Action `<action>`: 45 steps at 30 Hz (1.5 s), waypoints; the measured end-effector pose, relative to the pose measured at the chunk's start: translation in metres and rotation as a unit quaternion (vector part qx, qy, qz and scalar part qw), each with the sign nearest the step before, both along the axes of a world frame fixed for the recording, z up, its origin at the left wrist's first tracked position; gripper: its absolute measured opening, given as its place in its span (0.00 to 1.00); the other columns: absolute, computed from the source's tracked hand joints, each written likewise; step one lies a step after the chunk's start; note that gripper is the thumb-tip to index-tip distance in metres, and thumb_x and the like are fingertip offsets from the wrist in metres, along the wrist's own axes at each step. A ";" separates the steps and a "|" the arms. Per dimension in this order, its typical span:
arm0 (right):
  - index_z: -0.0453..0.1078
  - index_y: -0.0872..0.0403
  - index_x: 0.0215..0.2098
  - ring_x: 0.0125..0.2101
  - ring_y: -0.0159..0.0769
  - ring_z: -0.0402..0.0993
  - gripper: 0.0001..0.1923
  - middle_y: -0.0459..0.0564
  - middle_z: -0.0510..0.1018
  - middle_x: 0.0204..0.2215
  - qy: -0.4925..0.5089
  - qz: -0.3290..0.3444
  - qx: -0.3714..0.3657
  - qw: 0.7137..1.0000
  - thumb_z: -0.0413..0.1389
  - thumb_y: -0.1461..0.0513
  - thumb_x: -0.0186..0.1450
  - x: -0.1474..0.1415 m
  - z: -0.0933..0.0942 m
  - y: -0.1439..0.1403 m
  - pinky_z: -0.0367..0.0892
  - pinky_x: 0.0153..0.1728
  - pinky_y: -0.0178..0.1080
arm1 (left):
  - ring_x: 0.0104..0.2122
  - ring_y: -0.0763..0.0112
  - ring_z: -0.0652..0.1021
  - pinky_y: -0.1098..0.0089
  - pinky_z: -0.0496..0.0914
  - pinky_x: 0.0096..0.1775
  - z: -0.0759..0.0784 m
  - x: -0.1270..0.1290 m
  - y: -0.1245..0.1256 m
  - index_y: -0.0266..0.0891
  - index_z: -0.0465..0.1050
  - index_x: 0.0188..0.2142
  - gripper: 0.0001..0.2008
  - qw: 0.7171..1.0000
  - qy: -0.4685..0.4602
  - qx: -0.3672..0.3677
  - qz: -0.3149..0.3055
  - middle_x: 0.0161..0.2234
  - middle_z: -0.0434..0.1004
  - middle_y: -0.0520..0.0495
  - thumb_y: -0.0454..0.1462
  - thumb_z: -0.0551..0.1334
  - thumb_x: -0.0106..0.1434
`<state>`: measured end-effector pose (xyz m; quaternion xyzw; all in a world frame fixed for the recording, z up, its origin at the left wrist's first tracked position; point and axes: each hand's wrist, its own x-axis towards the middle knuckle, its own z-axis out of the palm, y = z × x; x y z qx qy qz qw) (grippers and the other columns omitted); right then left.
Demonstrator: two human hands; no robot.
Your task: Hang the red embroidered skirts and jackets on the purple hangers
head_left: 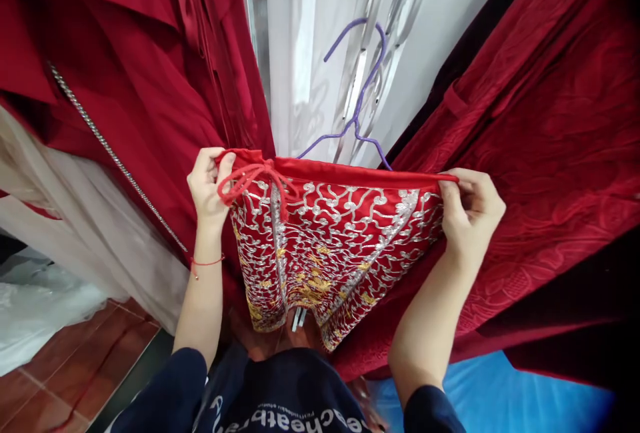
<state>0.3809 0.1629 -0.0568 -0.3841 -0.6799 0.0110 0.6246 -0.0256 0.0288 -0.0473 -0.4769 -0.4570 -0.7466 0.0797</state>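
Note:
A red garment (pixel 330 240) with silver and gold embroidery hangs spread out in front of me. My left hand (pixel 207 183) pinches its plain red top band at the left corner, next to a red tie cord (pixel 250 180). My right hand (pixel 470 210) grips the same band at the right corner. A purple wire hanger (pixel 357 110) stands just behind the top band; how it sits in the garment is hidden.
Dark red garments hang close on the left (pixel 150 66) and right (pixel 545 140). A beaded silver strap (pixel 110 153) runs down the left one. White fabric (pixel 90 220) hangs lower left, above a brown tiled floor (pixel 60 366). A blue surface (pixel 500 393) lies lower right.

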 end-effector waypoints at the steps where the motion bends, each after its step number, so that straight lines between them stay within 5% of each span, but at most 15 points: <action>1: 0.78 0.56 0.34 0.26 0.29 0.75 0.12 0.53 0.79 0.28 0.008 0.018 0.010 1.000 0.61 0.55 0.63 -0.003 0.002 -0.003 0.65 0.28 0.35 | 0.23 0.76 0.70 0.73 0.63 0.26 0.003 -0.004 0.000 0.43 0.70 0.32 0.15 0.999 -0.016 -0.014 -0.045 0.25 0.70 0.54 0.50 0.68 0.60; 4: 0.78 0.54 0.35 0.32 0.33 0.77 0.09 0.52 0.79 0.30 0.040 0.086 0.031 0.995 0.64 0.56 0.62 -0.009 0.006 -0.019 0.69 0.34 0.38 | 0.20 0.78 0.69 0.74 0.64 0.23 0.006 -0.016 -0.005 0.40 0.72 0.33 0.17 0.973 -0.055 -0.127 -0.183 0.23 0.71 0.54 0.50 0.71 0.56; 7: 0.77 0.50 0.40 0.37 0.34 0.76 0.09 0.50 0.78 0.36 0.075 0.135 0.019 0.988 0.65 0.59 0.61 -0.011 -0.001 -0.026 0.69 0.41 0.40 | 0.21 0.77 0.73 0.76 0.68 0.26 -0.005 -0.022 -0.010 0.39 0.74 0.40 0.19 0.951 -0.089 -0.170 -0.244 0.24 0.73 0.54 0.48 0.72 0.55; 10: 0.75 0.49 0.45 0.35 0.33 0.74 0.16 0.49 0.77 0.37 0.110 0.108 -0.040 0.987 0.65 0.55 0.60 -0.008 -0.015 -0.022 0.67 0.39 0.38 | 0.25 0.77 0.75 0.77 0.71 0.30 -0.029 -0.020 -0.011 0.40 0.75 0.44 0.25 0.958 -0.120 -0.129 -0.227 0.28 0.76 0.53 0.49 0.75 0.51; 13: 0.74 0.54 0.31 0.24 0.29 0.63 0.15 0.43 0.69 0.24 0.117 0.055 -0.091 0.987 0.62 0.50 0.61 -0.006 -0.030 -0.018 0.59 0.28 0.35 | 0.19 0.81 0.69 0.80 0.65 0.24 -0.052 -0.017 -0.007 0.38 0.75 0.31 0.22 0.964 -0.170 -0.111 -0.173 0.22 0.71 0.56 0.51 0.75 0.49; 16: 0.70 0.55 0.24 0.22 0.28 0.56 0.20 0.42 0.62 0.19 0.138 -0.012 -0.023 0.990 0.62 0.48 0.61 -0.010 -0.042 -0.020 0.53 0.25 0.35 | 0.17 0.83 0.63 0.80 0.61 0.21 -0.061 -0.014 -0.004 0.36 0.71 0.23 0.24 0.971 -0.182 -0.087 -0.126 0.18 0.66 0.57 0.54 0.73 0.49; 20: 0.73 0.56 0.35 0.30 0.35 0.67 0.19 0.50 0.72 0.28 0.117 -0.090 0.081 0.986 0.59 0.48 0.64 -0.021 -0.052 -0.028 0.63 0.34 0.40 | 0.21 0.81 0.68 0.80 0.64 0.24 -0.059 -0.012 -0.006 0.38 0.74 0.29 0.20 0.979 -0.151 -0.071 -0.121 0.23 0.71 0.56 0.51 0.73 0.52; 26: 0.72 0.57 0.50 0.45 0.50 0.73 0.20 0.63 0.76 0.42 0.028 -0.262 0.096 0.960 0.56 0.51 0.68 -0.047 -0.046 -0.058 0.67 0.46 0.54 | 0.27 0.77 0.74 0.78 0.69 0.31 -0.058 -0.005 -0.007 0.39 0.74 0.38 0.17 0.981 -0.100 -0.126 -0.106 0.29 0.75 0.53 0.50 0.66 0.62; 28: 0.68 0.57 0.57 0.54 0.54 0.69 0.24 0.66 0.73 0.51 0.021 -0.278 0.115 0.953 0.57 0.53 0.68 -0.067 -0.039 -0.076 0.63 0.54 0.60 | 0.31 0.74 0.76 0.75 0.71 0.36 -0.060 -0.001 -0.005 0.39 0.73 0.42 0.17 0.984 -0.074 -0.137 -0.087 0.33 0.77 0.51 0.50 0.63 0.65; 31: 0.62 0.56 0.64 0.63 0.59 0.59 0.27 0.65 0.66 0.60 -0.017 -0.216 0.159 0.963 0.55 0.57 0.68 -0.111 -0.035 -0.097 0.56 0.60 0.67 | 0.41 0.69 0.79 0.68 0.73 0.47 -0.064 0.000 -0.012 0.40 0.70 0.48 0.16 0.982 -0.018 -0.172 -0.076 0.42 0.79 0.46 0.48 0.59 0.68; 35: 0.61 0.50 0.65 0.67 0.58 0.55 0.27 0.60 0.62 0.65 -0.131 -0.101 0.183 0.969 0.50 0.61 0.68 -0.173 -0.050 -0.098 0.54 0.60 0.69 | 0.50 0.63 0.78 0.61 0.70 0.56 -0.080 -0.011 -0.053 0.40 0.69 0.52 0.16 0.960 0.068 -0.268 -0.044 0.50 0.78 0.42 0.45 0.58 0.69; 41: 0.61 0.48 0.67 0.68 0.61 0.52 0.30 0.62 0.59 0.68 -0.128 -0.098 0.110 0.981 0.51 0.58 0.67 -0.215 -0.066 -0.085 0.46 0.59 0.75 | 0.45 0.63 0.81 0.63 0.72 0.50 -0.118 -0.021 -0.150 0.41 0.74 0.47 0.13 0.915 0.032 -0.402 0.001 0.45 0.82 0.45 0.43 0.56 0.70; 45: 0.55 0.43 0.70 0.70 0.63 0.44 0.34 0.58 0.52 0.71 -0.133 -0.063 0.058 0.987 0.52 0.59 0.66 -0.211 -0.070 -0.083 0.39 0.61 0.75 | 0.44 0.64 0.81 0.64 0.72 0.49 -0.106 -0.027 -0.210 0.42 0.75 0.46 0.12 0.911 0.011 -0.407 0.065 0.44 0.83 0.46 0.42 0.56 0.71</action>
